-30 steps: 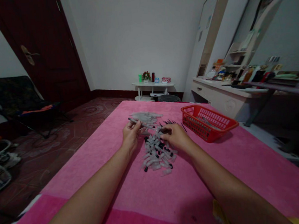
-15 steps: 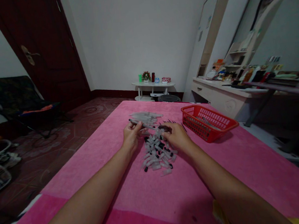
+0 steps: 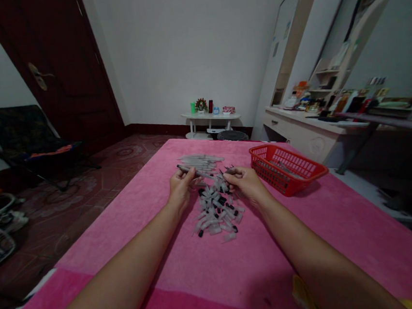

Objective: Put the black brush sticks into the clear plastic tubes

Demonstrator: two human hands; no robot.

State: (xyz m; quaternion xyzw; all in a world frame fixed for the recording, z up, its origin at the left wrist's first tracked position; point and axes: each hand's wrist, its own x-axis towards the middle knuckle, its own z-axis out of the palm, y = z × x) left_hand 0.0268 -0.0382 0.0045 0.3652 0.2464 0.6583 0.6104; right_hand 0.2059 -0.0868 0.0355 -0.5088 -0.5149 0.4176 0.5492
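My left hand [image 3: 180, 188] is closed around a slim translucent pen [image 3: 203, 175], its dark end poking out past the thumb to the upper left. Its other end points right, toward my right hand [image 3: 247, 184]. The right fingers are pinched together near that tip; what is between them is too small and dark to make out. Below and between the hands lies a loose heap of clear pen caps [image 3: 212, 217] mixed with small black pieces. Behind the left hand, several whitish pen barrels [image 3: 201, 162] lie side by side. Thin dark points [image 3: 232, 166] show just behind the right fingers.
A red plastic basket [image 3: 274, 182] holding slender items stands to the right on the pink cloth [image 3: 210, 270]. Something yellow [image 3: 301, 293] lies by my right forearm. Beyond are a small white table [image 3: 209, 116], a folding chair [image 3: 17, 129] and a cluttered dresser [image 3: 298, 126].
My right hand has shifted slightly right, away from the pen's tip, and its fingers have turned a little. My left hand keeps the pen in nearly the same place.
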